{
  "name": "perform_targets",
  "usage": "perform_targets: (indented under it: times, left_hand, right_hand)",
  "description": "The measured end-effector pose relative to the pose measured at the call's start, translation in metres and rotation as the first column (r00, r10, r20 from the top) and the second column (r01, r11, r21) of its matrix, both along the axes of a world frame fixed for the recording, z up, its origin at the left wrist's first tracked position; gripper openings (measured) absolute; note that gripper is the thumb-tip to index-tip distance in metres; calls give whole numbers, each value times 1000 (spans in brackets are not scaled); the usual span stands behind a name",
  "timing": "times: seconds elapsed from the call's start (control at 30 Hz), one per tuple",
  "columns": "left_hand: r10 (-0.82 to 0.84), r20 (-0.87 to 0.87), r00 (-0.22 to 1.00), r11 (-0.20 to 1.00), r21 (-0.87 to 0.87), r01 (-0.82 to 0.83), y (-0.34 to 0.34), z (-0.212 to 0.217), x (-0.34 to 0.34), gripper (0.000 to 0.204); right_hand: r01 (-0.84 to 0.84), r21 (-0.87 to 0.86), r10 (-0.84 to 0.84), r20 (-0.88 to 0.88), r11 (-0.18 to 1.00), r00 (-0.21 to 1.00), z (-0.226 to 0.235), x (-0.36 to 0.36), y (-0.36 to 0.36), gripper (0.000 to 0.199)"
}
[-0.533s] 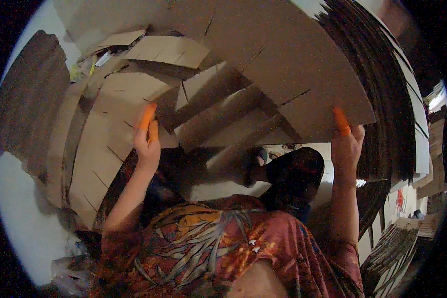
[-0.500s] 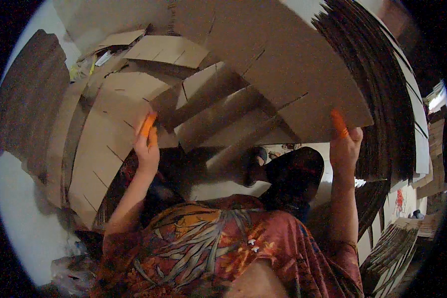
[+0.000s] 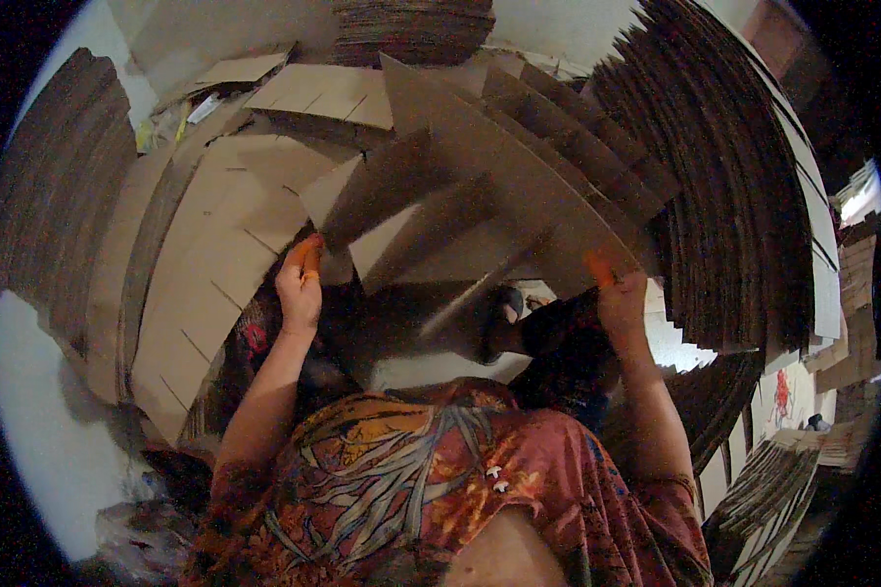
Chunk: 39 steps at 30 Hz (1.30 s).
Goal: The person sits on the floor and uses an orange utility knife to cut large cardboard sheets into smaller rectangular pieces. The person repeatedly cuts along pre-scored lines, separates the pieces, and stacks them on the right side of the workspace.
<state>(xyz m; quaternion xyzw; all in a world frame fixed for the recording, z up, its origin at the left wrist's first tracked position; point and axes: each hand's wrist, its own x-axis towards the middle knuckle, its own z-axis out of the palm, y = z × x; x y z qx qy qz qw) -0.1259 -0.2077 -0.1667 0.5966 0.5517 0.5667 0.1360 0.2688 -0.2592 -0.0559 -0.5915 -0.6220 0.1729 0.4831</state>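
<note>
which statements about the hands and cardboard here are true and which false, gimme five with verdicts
1. Both the left hand and the right hand have orange coverings on some fingers. True.
2. The right hand is well away from any cardboard. False: the right hand is at the lower right end of a raised cardboard panel.
3. A tall cardboard stack stands on the person's right. True.
4. The large flat sheet on the left has no slits. False: the large flat sheet has several slits.
5. The person's shirt is plain white. False: the shirt is reddish and patterned.
</note>
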Motion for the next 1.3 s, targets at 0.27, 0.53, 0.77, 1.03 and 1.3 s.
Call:
perform_targets:
  times: [0.27,0.53,0.77,1.03,1.3]
  left_hand:
    - [84,-34,996,996,33,-83,-6,-2,-6,24]
    - [39,-125,991,983,181,-16,-42,43,25,20]
    - [-112,-451,886,957,192,219,-40,119,72,24]
    - [-96,-719,688,988,15,153,-4,141,101,35]
    - [-132,-397,908,991,-43,125,26,151,80,27]
  right_hand:
    - [2,-190,7,48,982,999,18,0,7,28]
    - [-52,-26,52,-18,998,999,-61,36,13,46]
    - [-99,128,73,199,987,977,50,0,-18,71]
    - [-261,-242,347,450,934,823,75,-1,-21,57]
    - [-27,-355,288,710,934,643,25,-8,0,54]
